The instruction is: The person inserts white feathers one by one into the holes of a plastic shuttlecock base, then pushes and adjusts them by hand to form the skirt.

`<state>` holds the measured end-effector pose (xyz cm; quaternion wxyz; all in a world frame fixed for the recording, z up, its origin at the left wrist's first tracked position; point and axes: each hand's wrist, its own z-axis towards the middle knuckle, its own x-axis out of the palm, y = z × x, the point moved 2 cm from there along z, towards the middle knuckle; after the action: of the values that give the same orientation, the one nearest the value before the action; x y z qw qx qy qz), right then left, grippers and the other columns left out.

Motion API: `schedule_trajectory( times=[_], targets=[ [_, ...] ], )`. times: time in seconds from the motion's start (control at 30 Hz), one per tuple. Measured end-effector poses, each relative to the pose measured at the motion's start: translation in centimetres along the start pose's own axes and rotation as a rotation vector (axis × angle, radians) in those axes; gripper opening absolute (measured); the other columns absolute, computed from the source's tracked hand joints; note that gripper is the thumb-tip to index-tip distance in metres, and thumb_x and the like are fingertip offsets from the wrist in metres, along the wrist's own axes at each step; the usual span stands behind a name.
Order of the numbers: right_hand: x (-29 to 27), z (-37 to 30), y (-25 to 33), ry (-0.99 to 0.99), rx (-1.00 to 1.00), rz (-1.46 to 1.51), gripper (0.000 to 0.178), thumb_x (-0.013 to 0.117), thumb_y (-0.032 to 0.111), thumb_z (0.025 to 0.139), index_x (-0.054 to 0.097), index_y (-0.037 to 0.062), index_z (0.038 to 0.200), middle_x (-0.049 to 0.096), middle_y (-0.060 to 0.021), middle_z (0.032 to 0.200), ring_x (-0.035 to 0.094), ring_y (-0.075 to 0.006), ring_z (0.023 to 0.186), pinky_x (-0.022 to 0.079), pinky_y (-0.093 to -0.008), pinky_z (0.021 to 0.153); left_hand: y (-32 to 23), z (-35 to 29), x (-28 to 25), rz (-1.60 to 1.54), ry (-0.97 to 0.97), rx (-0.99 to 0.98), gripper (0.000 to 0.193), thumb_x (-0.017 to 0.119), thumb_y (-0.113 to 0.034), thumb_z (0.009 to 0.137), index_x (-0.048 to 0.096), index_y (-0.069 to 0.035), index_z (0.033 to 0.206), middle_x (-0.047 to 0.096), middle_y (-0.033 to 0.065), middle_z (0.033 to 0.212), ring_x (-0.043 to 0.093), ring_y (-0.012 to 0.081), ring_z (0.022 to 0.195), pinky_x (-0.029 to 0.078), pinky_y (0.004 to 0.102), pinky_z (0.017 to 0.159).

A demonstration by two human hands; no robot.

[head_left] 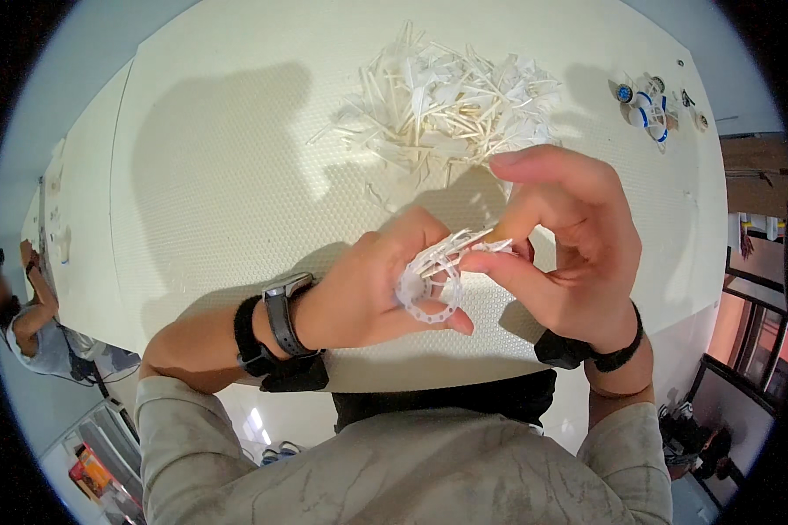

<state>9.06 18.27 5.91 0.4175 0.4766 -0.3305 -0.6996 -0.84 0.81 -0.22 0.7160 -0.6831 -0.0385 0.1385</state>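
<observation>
My left hand (372, 284) is wrapped round a translucent plastic ring (431, 312) with small holes all along its rim. Thin white feathers (451, 249) with pale quills lie across the top of the ring, running toward my right hand. My right hand (569, 249) is pinched, thumb against index finger, on the tips of white feathers (496, 248) just right of the ring. Its other fingers are curled and raised. Farther back on the table lies a loose heap of white feathers (464, 109), quills pointing in many directions.
Near the far right edge of the white textured table (228, 175) lie several small round white-and-blue pieces (648, 114). At the far left another person (31, 324) sits with an arm at the table. Dark frames and shelving (753, 324) stand at the right.
</observation>
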Motion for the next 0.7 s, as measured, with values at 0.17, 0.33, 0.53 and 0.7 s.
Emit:
schedule_trajectory(
  times=[0.17, 0.33, 0.53, 0.7],
  targets=[
    [0.0, 0.0, -0.2, 0.039, 0.043, 0.04, 0.063, 0.077, -0.012, 0.073, 0.048, -0.0019, 0.128, 0.06, -0.0029, 0.082, 0.052, -0.0061, 0.062, 0.04, -0.0201, 0.063, -0.1, -0.2, 0.7, -0.392, -0.045, -0.306, 0.053, 0.085, -0.012, 0.077, 0.046, -0.003, 0.112, 0.06, 0.0046, 0.096, 0.062, 0.0088, 0.082, 0.055, 0.028, 0.064],
    [0.3, 0.2, -0.4, 0.033, 0.134, 0.123, 0.061, 0.077, -0.012, 0.074, 0.049, -0.0013, 0.128, 0.059, -0.0019, 0.084, 0.049, -0.0053, 0.061, 0.038, -0.0197, 0.062, 0.1, 0.0, 0.4, -0.047, -0.01, -0.038, 0.051, 0.084, -0.011, 0.078, 0.045, -0.004, 0.111, 0.061, 0.0035, 0.093, 0.063, 0.0087, 0.081, 0.055, 0.028, 0.062],
    [0.6, 0.1, -0.3, 0.047, 0.183, 0.138, 0.059, 0.075, -0.012, 0.075, 0.05, -0.001, 0.128, 0.058, -0.0004, 0.083, 0.046, -0.0048, 0.06, 0.037, -0.02, 0.061, -0.1, -0.1, 0.6, -0.163, -0.034, -0.254, 0.055, 0.089, -0.028, 0.074, 0.053, -0.005, 0.109, 0.066, 0.0108, 0.097, 0.07, 0.0233, 0.089, 0.054, 0.0317, 0.074],
    [0.6, 0.2, -0.7, 0.026, 0.176, 0.111, 0.06, 0.075, -0.011, 0.075, 0.05, -0.0005, 0.129, 0.058, 0.0004, 0.078, 0.046, -0.0047, 0.06, 0.038, -0.0196, 0.061, 0.8, -0.1, 0.7, -0.111, -0.077, -0.119, 0.055, 0.087, -0.012, 0.075, 0.046, -0.004, 0.11, 0.06, 0.0015, 0.088, 0.061, 0.0076, 0.08, 0.052, 0.0263, 0.064]
  ],
)
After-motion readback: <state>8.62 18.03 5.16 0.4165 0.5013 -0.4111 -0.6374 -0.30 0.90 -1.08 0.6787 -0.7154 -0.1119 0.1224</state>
